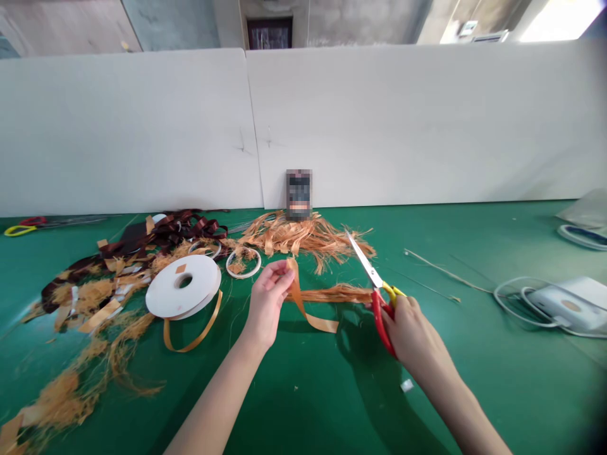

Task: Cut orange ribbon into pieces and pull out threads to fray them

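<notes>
Between the fingertips of my left hand (271, 300) is pinched a strip of orange-gold ribbon (298, 292), whose free end curls down to the right. My right hand (411, 328) grips scissors (379, 297) with one red and one yellow handle; the blades look closed and point up and away, apart from the ribbon. Behind the strip, a bundle of frayed orange strands (332, 294) lies across the table between my hands. To the left of my left hand rests a white ribbon spool (165, 287) with a tail of gold ribbon (208, 325) trailing from it.
A heap of frayed orange ribbon (279, 234) lies at the back before a small dark blurred object (299, 193). Dark brown ribbon (199, 224), a white ring (243, 263) and scraps spread left. Another pair of scissors (21, 229) lies far left; a white charger (573, 303) sits right.
</notes>
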Demonstrator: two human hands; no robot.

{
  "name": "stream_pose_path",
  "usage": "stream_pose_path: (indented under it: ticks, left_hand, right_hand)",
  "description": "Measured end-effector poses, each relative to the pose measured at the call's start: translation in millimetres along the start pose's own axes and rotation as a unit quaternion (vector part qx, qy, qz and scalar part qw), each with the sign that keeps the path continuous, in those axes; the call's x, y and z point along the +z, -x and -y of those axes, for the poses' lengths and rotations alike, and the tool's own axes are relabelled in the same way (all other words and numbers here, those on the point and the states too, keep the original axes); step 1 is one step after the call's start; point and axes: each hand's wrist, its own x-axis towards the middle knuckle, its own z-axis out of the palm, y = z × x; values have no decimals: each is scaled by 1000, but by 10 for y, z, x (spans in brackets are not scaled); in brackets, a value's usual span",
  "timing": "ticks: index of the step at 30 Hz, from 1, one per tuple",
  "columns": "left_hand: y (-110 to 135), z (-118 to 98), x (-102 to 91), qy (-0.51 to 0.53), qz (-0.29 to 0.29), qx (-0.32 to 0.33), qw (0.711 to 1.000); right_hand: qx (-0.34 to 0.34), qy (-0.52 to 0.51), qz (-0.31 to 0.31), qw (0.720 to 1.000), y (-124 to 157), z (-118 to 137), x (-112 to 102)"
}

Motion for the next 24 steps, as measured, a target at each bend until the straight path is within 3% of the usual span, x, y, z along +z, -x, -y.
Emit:
stream_pose_path:
  ticks: [9, 15, 20, 22, 24]
  left_hand:
    - [-18, -5, -42, -27, -6, -1, 1000]
    - [-12, -8, -39, -52, -5, 11, 999]
    - [-11, 15, -60, -94, -4, 27, 995]
    - [-9, 17, -60, -102, -6, 25, 994]
    - [0, 13, -48, -110, 1, 28, 994]
  right_hand:
    - [157, 40, 67, 985, -110, -343, -123]
    - [193, 81, 69, 975, -131, -446, -52]
    - [161, 144, 24, 976, -153, -312, -187]
    - [105, 127, -29, 986, -185, -130, -296]
    - [-5, 1, -58, 998, -236, 109, -394]
